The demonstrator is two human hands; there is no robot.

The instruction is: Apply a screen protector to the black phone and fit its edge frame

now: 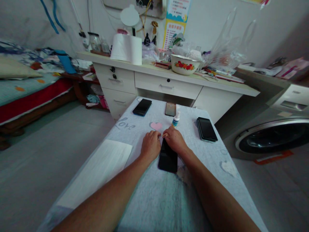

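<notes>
A black smartphone (168, 158) lies face up on the cloth-covered table, between my forearms. My left hand (151, 144) is closed at its upper left edge, fingers curled against it. Over the phone's upper end, my right hand (175, 139) is pinched shut; a small tan bit shows at its fingertips, too small to name. Just beyond the right hand stands a small white spray bottle (176, 119) with a blue label. The phone's top edge is hidden under the hands.
Another phone (142, 107) lies at the far left, a brown-backed phone or case (171, 109) at the far middle, and stacked phones (207, 129) at the right. A white sheet (101, 167) covers the left side. Behind stands a white desk (166, 84); a washing machine (275, 112) is at right.
</notes>
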